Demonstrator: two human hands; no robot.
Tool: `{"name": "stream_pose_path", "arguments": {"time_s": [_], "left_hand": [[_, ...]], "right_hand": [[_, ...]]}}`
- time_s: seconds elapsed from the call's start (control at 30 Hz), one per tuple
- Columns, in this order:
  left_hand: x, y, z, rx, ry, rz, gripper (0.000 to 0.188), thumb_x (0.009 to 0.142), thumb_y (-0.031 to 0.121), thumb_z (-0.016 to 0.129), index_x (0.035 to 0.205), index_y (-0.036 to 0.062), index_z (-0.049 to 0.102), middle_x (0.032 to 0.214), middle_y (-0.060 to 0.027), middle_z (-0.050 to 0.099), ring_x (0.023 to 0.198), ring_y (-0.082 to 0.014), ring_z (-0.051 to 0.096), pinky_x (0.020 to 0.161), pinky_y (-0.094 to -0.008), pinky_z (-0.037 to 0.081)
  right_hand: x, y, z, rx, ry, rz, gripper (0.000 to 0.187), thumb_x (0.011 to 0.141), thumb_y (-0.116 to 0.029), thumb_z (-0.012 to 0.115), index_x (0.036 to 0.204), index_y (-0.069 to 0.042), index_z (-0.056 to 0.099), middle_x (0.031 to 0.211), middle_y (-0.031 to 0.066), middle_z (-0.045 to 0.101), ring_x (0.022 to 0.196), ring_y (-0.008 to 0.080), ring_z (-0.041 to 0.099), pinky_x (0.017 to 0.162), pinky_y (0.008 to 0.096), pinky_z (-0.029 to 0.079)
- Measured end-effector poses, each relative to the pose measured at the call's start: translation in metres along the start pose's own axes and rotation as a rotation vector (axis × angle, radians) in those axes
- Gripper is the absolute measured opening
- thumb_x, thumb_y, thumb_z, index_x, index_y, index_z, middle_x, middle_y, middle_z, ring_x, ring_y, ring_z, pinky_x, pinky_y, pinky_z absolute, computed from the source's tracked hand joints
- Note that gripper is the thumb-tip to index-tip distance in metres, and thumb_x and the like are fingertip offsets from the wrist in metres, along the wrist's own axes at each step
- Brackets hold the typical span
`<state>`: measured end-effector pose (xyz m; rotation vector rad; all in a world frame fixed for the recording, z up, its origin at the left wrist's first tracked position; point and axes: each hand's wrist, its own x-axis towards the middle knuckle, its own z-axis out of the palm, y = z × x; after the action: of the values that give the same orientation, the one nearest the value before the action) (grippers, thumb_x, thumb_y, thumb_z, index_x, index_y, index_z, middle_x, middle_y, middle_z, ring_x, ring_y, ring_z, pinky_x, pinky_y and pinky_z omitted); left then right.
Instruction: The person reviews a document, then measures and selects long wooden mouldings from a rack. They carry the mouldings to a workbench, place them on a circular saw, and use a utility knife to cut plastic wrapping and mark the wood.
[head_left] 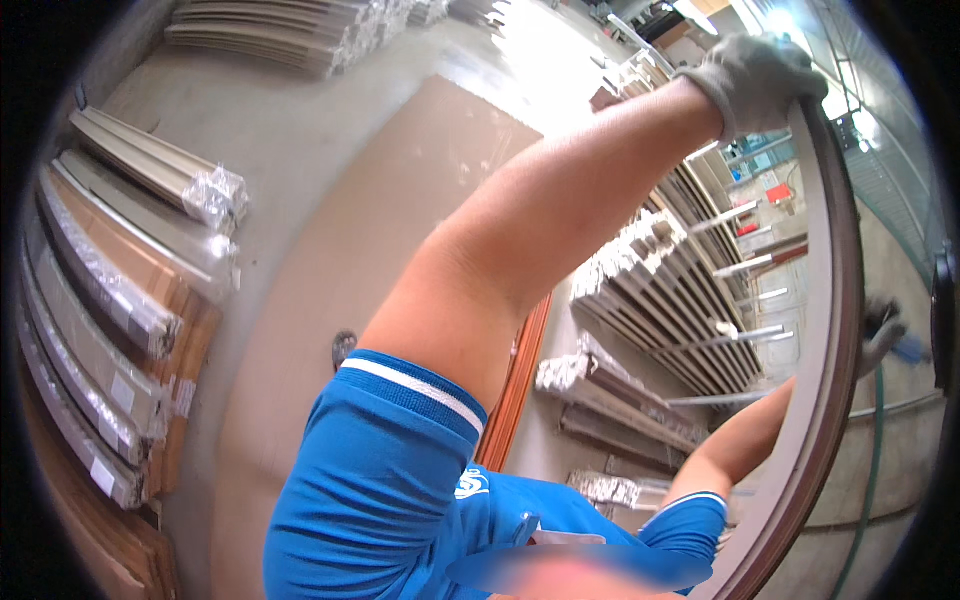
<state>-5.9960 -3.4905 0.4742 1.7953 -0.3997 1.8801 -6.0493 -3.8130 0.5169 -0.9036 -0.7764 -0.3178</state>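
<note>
A long brown profile strip (835, 260) with a paler grey side runs down the right of the view, bowed by the lens. At its top end my left hand (755, 85), in a grey glove, is closed round it, with my bare forearm raised across the middle. My right arm passes behind the strip lower down. My gloved right hand (880, 345) shows on the strip's far side, small and blurred. Its fingers look curled, beside something dark and blue that I cannot make out. The strip hides part of that hand and wrist.
Plastic-wrapped bundles of long boards (110, 330) lie along the left. More wrapped strips (250, 35) are stacked at the far left. A rack (670, 290) of long profiles stands between my arms, near reddish-brown strips (515, 390). A brown sheet (330, 260) covers part of the floor.
</note>
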Motion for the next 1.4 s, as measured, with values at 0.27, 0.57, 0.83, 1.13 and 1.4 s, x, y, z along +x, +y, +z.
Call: {"name": "stream_pose_path", "arguments": {"time_s": [0.27,0.57,0.83,1.13,1.4], "left_hand": [[0.032,-0.197,0.123,-0.186,0.098,0.153,0.015,0.073,0.021,0.07,0.087,0.0175,0.066,0.087,-0.0019,0.063,0.089,-0.0233,0.063,0.078,-0.0351,0.053],[-0.011,-0.379,0.345,-0.283,0.113,0.124,0.012,0.068,0.023,0.07,0.079,0.0189,0.068,0.081,-0.0032,0.063,0.089,-0.0259,0.063,0.077,-0.0386,0.053],[-0.006,-0.532,0.527,-0.362,0.162,-0.01,0.015,0.066,0.018,0.07,0.081,0.0147,0.068,0.084,-0.0061,0.063,0.093,-0.0284,0.062,0.079,-0.0401,0.052],[-0.025,-0.77,0.644,-0.491,0.226,0.002,0.014,0.066,0.014,0.07,0.079,0.0132,0.064,0.082,-0.0055,0.062,0.092,-0.0278,0.06,0.078,-0.0397,0.052],[-0.002,-0.964,0.728,-0.483,0.019,0.002,0.02,0.067,0.009,0.069,0.086,0.0086,0.063,0.091,-0.01,0.063,0.1,-0.0316,0.059,0.086,-0.0392,0.05]], "right_hand": [[0.184,0.206,0.15,-1.287,-0.645,-0.018,0.048,0.092,-0.041,0.06,0.121,-0.003,0.054,0.09,0.005,0.06,0.074,0.01,0.061,0.069,0.0241,0.05],[0.348,0.411,0.04,-1.325,-0.893,0.107,0.052,0.088,-0.042,0.066,0.122,-0.003,0.055,0.095,0.0069,0.062,0.082,0.0116,0.062,0.076,0.0243,0.049],[0.524,0.555,-0.028,-1.292,-0.914,0.288,0.052,0.087,-0.038,0.068,0.123,-0.003,0.053,0.096,0.0072,0.064,0.081,0.012,0.063,0.072,0.024,0.05],[0.658,0.793,-0.052,-1.144,-0.862,0.128,0.055,0.083,-0.043,0.072,0.116,-0.003,0.059,0.082,0.0017,0.059,0.071,0.0099,0.058,0.064,0.0223,0.046],[0.813,0.954,-0.052,-1.146,-0.892,0.278,0.047,0.084,-0.036,0.07,0.113,0.0,0.06,0.104,0.0069,0.06,0.096,0.0134,0.056,0.087,0.029,0.043]]}}
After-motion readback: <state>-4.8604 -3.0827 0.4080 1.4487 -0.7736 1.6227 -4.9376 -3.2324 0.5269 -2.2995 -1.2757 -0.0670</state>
